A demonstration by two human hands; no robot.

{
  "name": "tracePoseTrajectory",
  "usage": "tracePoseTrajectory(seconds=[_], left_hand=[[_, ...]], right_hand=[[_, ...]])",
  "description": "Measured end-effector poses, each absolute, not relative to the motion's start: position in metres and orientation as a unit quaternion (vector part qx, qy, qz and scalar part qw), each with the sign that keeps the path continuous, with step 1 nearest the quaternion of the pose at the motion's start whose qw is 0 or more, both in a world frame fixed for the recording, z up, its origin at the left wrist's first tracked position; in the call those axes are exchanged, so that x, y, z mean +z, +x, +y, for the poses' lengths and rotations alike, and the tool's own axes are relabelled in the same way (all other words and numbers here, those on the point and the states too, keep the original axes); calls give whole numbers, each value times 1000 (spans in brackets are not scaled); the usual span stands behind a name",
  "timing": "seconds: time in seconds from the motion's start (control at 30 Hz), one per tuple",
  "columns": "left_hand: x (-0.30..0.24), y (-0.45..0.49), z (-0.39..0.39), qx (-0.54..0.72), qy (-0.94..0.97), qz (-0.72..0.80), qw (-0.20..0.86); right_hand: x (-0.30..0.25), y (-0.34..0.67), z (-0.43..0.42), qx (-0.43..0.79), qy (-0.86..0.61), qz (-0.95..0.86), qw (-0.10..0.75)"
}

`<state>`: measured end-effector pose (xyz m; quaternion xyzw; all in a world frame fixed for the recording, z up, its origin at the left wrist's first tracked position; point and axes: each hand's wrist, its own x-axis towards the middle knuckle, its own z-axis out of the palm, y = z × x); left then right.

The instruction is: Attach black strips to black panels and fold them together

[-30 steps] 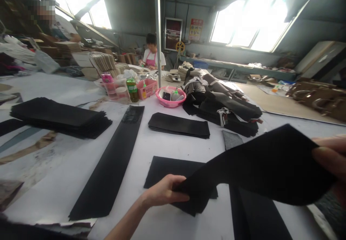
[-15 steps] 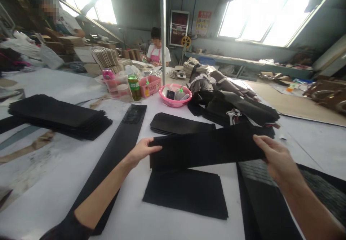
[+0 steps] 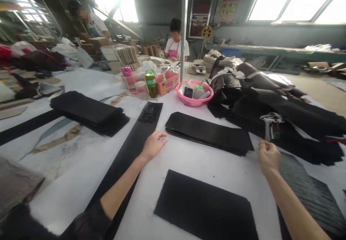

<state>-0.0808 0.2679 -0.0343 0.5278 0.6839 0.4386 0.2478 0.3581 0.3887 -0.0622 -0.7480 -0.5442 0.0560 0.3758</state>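
The left hand [image 3: 154,146] is empty, thumb and fingers parted; the right hand [image 3: 269,158] has fingertips together, on what, if anything, I can't tell. The black stack [image 3: 208,131] lies between and just beyond them, long axis running left to right, right end nearer me; neither hand is clearly closer. Farther, a pink basin [image 3: 195,103] holds a phone [image 3: 188,92] and green-tipped bottle [image 3: 199,93].

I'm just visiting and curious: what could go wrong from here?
The dark sleeve crosses over the long black strip and might drag it askew. The stack of black pieces has uneven edges; a bump from the nearby left hand or right hand could spread it. The green bottle stands upright and might topple if knocked.
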Motion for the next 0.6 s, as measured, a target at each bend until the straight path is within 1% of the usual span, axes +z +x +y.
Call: tracePoseTrajectory(seconds=[0.07, 0.17, 0.23, 0.3, 0.4, 0.5, 0.6], left_hand=[[-32, -88, 207, 404, 559, 687, 230], [-33, -104, 116, 260, 643, 701, 165], [-41, -116, 65, 180, 662, 717, 122], [-51, -129, 26, 121, 677, 720, 95], [-63, -143, -5, 100, 686, 717, 75], [-63, -150, -10, 135, 696, 703, 59], [-55, -150, -7, 162, 709, 683, 64]], right_hand=[[-62, 358, 371, 49, -744, -543, 386], [-55, 337, 335, 62, -709, -579, 397], [-48, 308, 307, 115, -658, -635, 388], [-40, 272, 275, 205, -587, -699, 353], [-28, 214, 223, 294, -498, -772, 264], [-19, 165, 176, 327, -398, -829, 219], [-15, 129, 142, 325, -339, -866, 174]])
